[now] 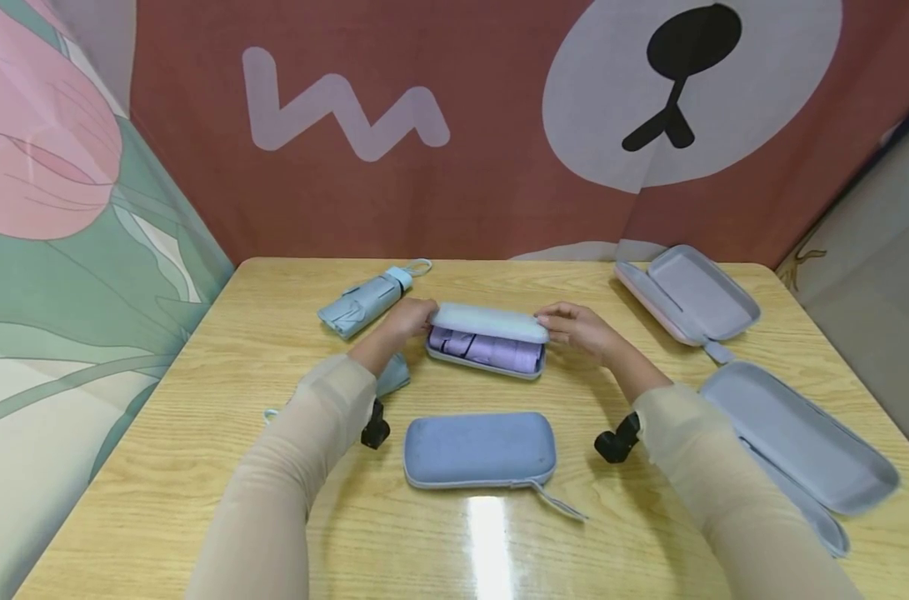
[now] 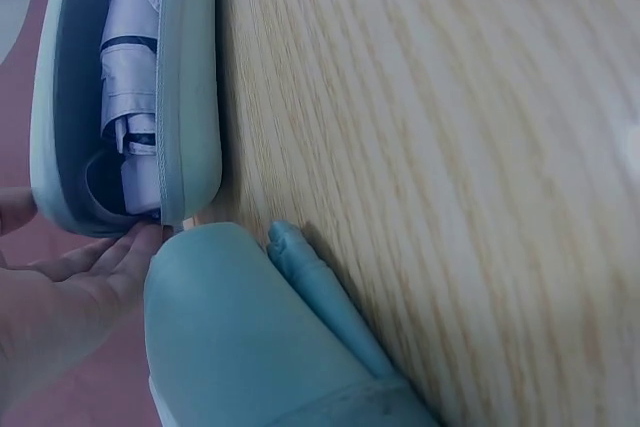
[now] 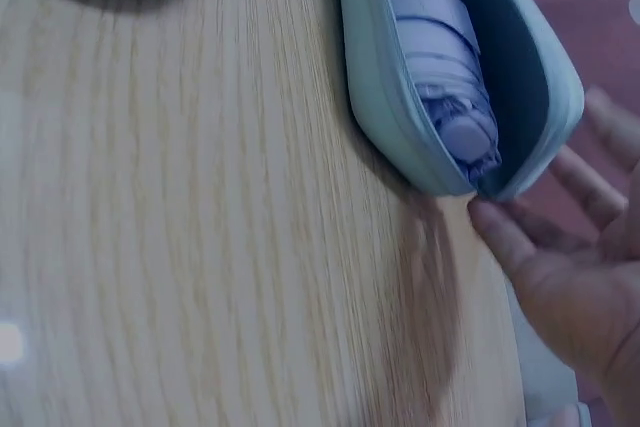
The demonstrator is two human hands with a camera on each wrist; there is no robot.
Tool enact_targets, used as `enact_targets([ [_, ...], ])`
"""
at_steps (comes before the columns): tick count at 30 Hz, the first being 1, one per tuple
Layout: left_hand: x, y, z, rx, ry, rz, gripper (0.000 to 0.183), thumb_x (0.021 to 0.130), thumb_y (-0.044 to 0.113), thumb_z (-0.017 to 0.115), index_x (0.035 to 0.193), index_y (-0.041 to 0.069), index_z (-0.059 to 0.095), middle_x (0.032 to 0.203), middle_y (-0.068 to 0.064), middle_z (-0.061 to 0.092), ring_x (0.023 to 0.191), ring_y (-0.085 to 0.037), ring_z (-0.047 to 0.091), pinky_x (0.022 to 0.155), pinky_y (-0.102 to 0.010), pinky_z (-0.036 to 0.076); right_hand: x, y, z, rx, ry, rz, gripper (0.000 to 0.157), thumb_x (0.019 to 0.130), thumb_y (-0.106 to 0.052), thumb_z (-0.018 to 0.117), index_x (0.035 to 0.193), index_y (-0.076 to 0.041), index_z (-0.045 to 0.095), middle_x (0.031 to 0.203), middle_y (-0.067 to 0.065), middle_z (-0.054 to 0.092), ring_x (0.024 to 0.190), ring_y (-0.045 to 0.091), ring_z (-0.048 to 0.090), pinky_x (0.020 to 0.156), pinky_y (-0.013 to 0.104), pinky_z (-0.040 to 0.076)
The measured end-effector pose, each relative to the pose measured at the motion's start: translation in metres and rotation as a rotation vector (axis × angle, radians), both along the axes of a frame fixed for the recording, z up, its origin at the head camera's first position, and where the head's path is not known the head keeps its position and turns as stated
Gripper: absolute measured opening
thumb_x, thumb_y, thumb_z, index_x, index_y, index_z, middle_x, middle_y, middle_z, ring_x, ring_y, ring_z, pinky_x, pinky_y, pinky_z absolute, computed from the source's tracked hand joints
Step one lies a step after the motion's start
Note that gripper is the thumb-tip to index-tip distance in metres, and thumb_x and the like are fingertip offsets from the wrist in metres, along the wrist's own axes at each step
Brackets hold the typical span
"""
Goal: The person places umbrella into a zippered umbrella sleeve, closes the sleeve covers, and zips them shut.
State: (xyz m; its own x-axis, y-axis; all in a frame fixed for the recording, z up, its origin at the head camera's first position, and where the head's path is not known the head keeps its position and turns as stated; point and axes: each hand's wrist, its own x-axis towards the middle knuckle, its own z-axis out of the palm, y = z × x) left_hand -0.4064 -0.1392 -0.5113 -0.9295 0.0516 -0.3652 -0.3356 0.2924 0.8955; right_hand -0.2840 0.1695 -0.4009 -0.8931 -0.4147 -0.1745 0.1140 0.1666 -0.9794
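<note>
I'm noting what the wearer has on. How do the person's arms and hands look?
Long, plain cream sleeves, looser towards the ends, cover much of the arms. A small black device shows by each sleeve end. The left hand and right hand wear no gloves.

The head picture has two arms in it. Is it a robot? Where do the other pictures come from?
No robot here: these are a person's own left hand and right hand. The head picture comes from a camera on the person's head, looking down. The other two come from cameras on the wrists, so things look bigger and closer. The hands touch opposite ends of a pale case, partly open, with a purple folded umbrella inside. On the wooden table also lie a closed blue case in front, an open pinkish case and an open grey-blue case on the right, a blue umbrella on the left, and another blue thing partly hidden by the left arm.
</note>
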Motion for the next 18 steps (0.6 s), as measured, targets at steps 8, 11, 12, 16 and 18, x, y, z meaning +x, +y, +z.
enact_targets([
  [8,0.005,-0.005,0.0,-0.036,0.063,-0.087,0.053,0.075,0.036,0.064,0.11,-0.002,0.055,0.113,-0.01,0.052,0.094,-0.017,0.053,0.07,-0.03,0.047,0.0,-0.01,0.001,0.165,-0.079,-0.056,0.051,0.088,-0.029,0.048,0.123,0.005,0.036,0.114,0.021,0.043,0.103,0.031,0.047,0.085,0.04,0.04],
  [11,0.024,-0.004,0.018,-0.076,0.081,-0.123,0.049,0.076,0.034,0.064,0.107,-0.003,0.057,0.11,-0.01,0.054,0.093,-0.018,0.053,0.07,-0.031,0.047,0.003,-0.013,0.003,0.186,-0.113,-0.043,0.053,0.088,-0.028,0.048,0.126,0.006,0.033,0.114,0.023,0.043,0.1,0.032,0.049,0.081,0.039,0.042],
  [12,0.029,-0.003,0.023,-0.094,0.092,-0.129,0.047,0.075,0.033,0.065,0.105,-0.003,0.059,0.107,-0.009,0.056,0.091,-0.017,0.053,0.069,-0.03,0.047,0.004,-0.015,0.004,0.179,-0.121,-0.042,0.052,0.088,-0.027,0.048,0.126,0.006,0.032,0.114,0.024,0.042,0.099,0.033,0.049,0.079,0.039,0.043],
  [16,0.035,-0.003,0.025,-0.164,0.128,-0.164,0.051,0.075,0.035,0.065,0.109,-0.002,0.056,0.109,-0.009,0.055,0.089,-0.017,0.054,0.067,-0.029,0.047,0.006,-0.019,0.006,0.193,-0.103,-0.058,0.051,0.087,-0.024,0.051,0.125,0.005,0.034,0.114,0.023,0.04,0.092,0.03,0.051,0.076,0.038,0.045],
  [18,0.033,-0.002,0.022,-0.188,0.111,-0.166,0.054,0.076,0.036,0.064,0.115,0.001,0.052,0.115,-0.008,0.052,0.095,-0.018,0.052,0.071,-0.03,0.046,0.005,-0.02,0.006,0.212,-0.091,-0.067,0.05,0.086,-0.024,0.053,0.124,0.004,0.036,0.113,0.022,0.04,0.088,0.027,0.051,0.074,0.037,0.046],
])
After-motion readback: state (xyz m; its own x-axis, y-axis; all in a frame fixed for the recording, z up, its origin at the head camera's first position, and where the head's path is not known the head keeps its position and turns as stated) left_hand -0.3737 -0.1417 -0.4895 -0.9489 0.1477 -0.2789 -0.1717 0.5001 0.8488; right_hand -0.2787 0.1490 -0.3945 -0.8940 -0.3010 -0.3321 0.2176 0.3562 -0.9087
